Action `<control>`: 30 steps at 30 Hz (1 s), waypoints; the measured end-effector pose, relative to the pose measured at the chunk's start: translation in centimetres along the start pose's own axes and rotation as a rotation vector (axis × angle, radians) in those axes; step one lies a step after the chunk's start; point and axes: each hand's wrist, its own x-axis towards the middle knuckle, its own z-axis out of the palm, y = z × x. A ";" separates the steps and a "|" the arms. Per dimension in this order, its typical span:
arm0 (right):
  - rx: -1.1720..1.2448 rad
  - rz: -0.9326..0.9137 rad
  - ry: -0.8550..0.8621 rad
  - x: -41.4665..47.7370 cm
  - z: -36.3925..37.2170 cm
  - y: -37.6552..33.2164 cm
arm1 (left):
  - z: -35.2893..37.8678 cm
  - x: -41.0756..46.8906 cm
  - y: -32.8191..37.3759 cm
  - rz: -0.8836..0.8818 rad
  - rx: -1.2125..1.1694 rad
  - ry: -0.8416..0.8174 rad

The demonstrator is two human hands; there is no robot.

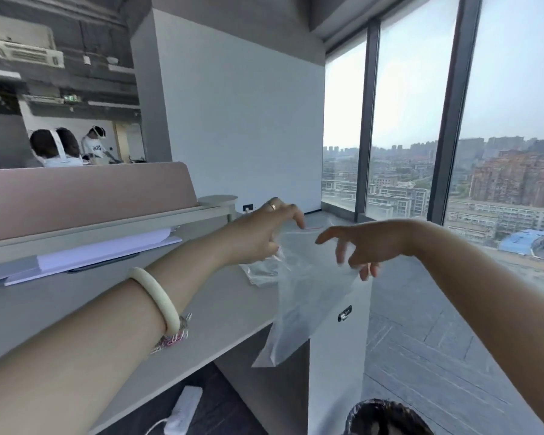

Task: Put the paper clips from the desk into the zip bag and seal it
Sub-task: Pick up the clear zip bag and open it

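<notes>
A clear zip bag point(308, 293) with a red seal strip at its top hangs in the air over the desk's right end. My left hand point(264, 230) pinches its top left edge near the strip. My right hand point(358, 246) grips the bag's right side with its lower fingers, the index finger stretched out. A small heap of pink and silver paper clips point(173, 337) lies on the grey desk point(220, 309), partly hidden behind my left wrist with its pale bangle.
More flat clear bags point(261, 271) lie on the desk beneath my left hand. White papers point(101, 252) rest at the back left before a pink divider point(82, 193). A power strip point(182, 409) and a black bin point(387, 419) are on the floor. Windows stand to the right.
</notes>
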 end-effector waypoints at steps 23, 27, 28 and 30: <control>0.056 -0.145 -0.469 14.5 20.4 3.0 | 16.0 -15.1 -10.6 -0.640 -0.156 -0.381; 0.012 -0.072 -0.464 16.3 22.9 3.4 | 19.1 -16.4 -14.2 -0.747 -0.382 -0.310; 0.018 -0.058 -0.472 16.4 23.4 3.4 | 19.6 -16.7 -15.3 -0.787 -0.455 -0.255; 0.049 -0.033 -0.479 16.3 24.0 3.4 | 20.5 -17.0 -16.6 -0.869 -0.585 -0.145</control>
